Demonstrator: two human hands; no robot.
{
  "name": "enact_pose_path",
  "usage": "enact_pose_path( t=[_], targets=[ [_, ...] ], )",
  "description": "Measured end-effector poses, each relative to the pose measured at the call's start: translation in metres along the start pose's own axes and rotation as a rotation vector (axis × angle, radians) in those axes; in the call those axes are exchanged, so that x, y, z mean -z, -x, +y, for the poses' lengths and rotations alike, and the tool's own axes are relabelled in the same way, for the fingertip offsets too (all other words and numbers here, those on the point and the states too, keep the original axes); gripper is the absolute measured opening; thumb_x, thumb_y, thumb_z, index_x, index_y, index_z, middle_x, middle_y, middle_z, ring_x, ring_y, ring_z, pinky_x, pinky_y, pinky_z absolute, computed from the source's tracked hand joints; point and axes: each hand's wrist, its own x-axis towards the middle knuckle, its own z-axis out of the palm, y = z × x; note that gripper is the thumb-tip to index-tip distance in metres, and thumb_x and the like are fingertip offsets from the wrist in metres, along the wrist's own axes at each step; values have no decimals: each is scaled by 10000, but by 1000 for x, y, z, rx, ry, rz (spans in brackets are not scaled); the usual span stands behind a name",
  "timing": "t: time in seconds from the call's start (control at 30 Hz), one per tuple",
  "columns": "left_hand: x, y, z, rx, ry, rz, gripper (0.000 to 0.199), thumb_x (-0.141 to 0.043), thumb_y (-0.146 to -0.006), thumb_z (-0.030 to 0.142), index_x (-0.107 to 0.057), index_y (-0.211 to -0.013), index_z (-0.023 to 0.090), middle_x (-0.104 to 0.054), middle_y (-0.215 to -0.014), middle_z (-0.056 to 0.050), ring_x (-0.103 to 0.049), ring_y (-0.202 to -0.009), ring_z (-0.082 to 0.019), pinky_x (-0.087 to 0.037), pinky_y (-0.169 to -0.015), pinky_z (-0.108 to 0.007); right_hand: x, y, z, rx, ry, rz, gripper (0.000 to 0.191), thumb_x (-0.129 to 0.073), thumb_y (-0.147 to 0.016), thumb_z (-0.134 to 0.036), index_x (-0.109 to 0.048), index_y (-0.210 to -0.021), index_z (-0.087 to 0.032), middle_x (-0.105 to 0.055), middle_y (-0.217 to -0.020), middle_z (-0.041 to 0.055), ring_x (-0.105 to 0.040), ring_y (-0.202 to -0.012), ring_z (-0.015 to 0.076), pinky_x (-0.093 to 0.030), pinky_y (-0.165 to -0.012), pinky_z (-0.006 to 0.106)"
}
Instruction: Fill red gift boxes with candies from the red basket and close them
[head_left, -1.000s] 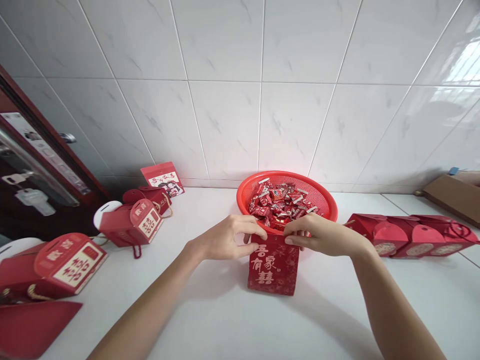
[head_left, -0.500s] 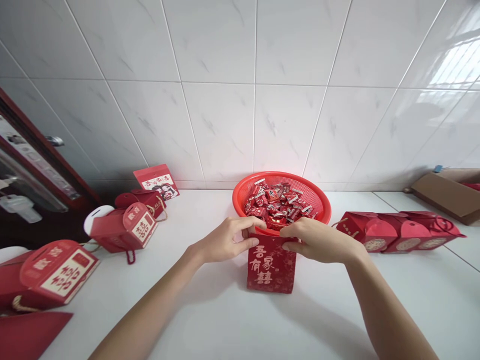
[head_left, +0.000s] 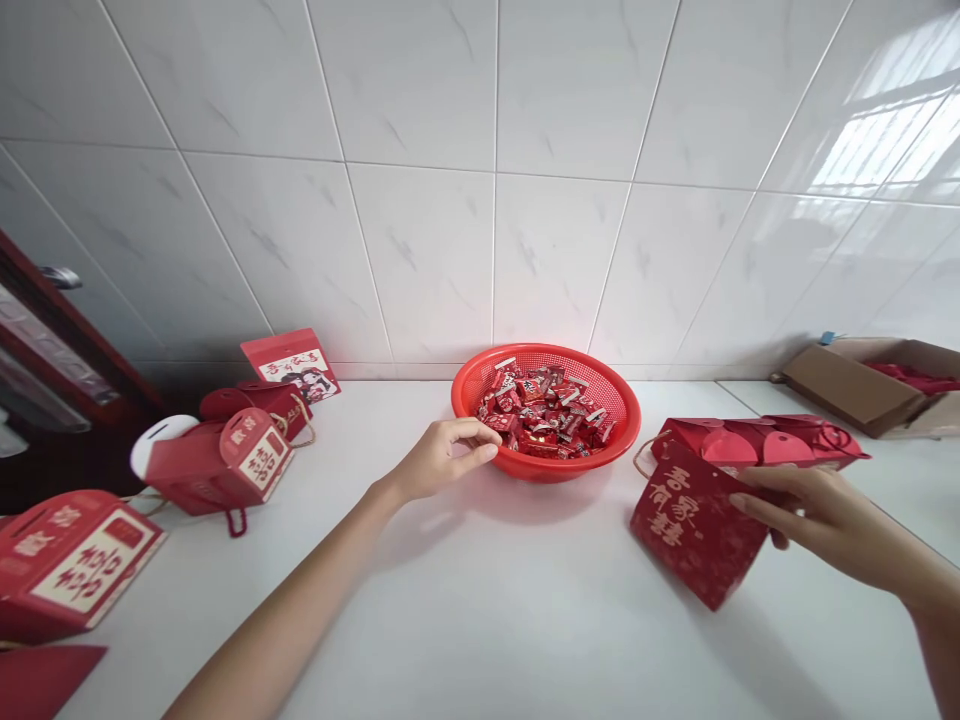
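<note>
My right hand (head_left: pixel 810 510) grips the upper right corner of a red paper bag (head_left: pixel 697 525) with pale characters on its face. The bag hangs tilted at the right, in front of a row of red boxes (head_left: pixel 757 445). My left hand (head_left: pixel 450 455) is beside the front left rim of a red plastic basket (head_left: pixel 551 470), its thumb and forefinger a little apart with nothing visible between them. Many small red wrapped sweets (head_left: pixel 547 405) lie in the basket.
Red boxes with rope handles (head_left: pixel 232 460) stand at the left, with a printed red card (head_left: pixel 296 368) behind them against the tiled wall (head_left: pixel 427 260). An open cardboard box (head_left: pixel 855 385) holding something red is at the far right.
My right hand has moved right with the red bag, which now tilts. My left hand has let go of the bag and stays near the basket. The view has turned slightly right.
</note>
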Motion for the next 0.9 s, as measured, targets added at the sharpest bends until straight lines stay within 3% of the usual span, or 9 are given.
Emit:
enact_pose_path(
  t=[0.13,0.3,0.4,0.5,0.6,0.73,0.9],
  targets=[
    [-2,-1,-3,8,-23,26,293,-640,-909,454,-765,-943,192,-777,-1024,-80,-710,-996,-235,-564,-927,-345,-15,-12,-2,-258,-30,-49,383,-496,-918,-439,-448,-587,-252,-609,-522,32,-602,-506,218,-447,-525,351],
    [-2,-1,-3,6,-20,17,288,-647,-902,442,-768,-939,183,-770,-1012,-83,-711,-976,-234,-564,-913,-346,-45,-52,-23,-338,178,159,353,-458,-876,-328,-297,-567,-269,-527,-495,28,-477,-508,192,-343,-538,329],
    [-2,0,-3,11,-10,19,286,-643,-898,444,-772,-938,192,-765,-991,-72,-707,-951,-225,-570,-884,-332,-61,-69,-29,-490,303,207,321,-494,-878,-299,-335,-602,-259,-560,-563,26,-456,-544,191,-288,-531,313],
    [-3,-1,-4,10,-7,20,280,-644,-891,441,-777,-940,199,-761,-989,-67,-705,-942,-218,-568,-872,-320,-73,-77,-29,-583,322,187,280,-545,-907,-378,-428,-689,-247,-665,-728,52,-520,-627,207,-274,-546,304],
    [-3,-2,-6,6,-10,17,279,-647,-887,441,-780,-929,200,-758,-978,-65,-706,-933,-216,-561,-868,-314,-82,-79,-24,-594,386,170,275,-530,-938,-411,-460,-736,-239,-692,-801,90,-565,-710,236,-275,-584,315],
    [-2,-2,-7,15,-20,10,270,-647,-891,443,-779,-930,211,-760,-983,-57,-710,-946,-218,-552,-877,-317,-89,-78,-15,-533,498,245,293,-511,-928,-369,-436,-680,-234,-666,-721,98,-573,-832,278,-307,-729,363],
    [-1,-2,-7,16,-34,5,264,-644,-895,442,-778,-937,218,-764,-1010,-57,-711,-994,-228,-542,-906,-326,-82,-74,3,-539,501,316,320,-495,-883,-361,-362,-615,-246,-601,-614,73,-531,-794,275,-286,-771,399]
  ],
)
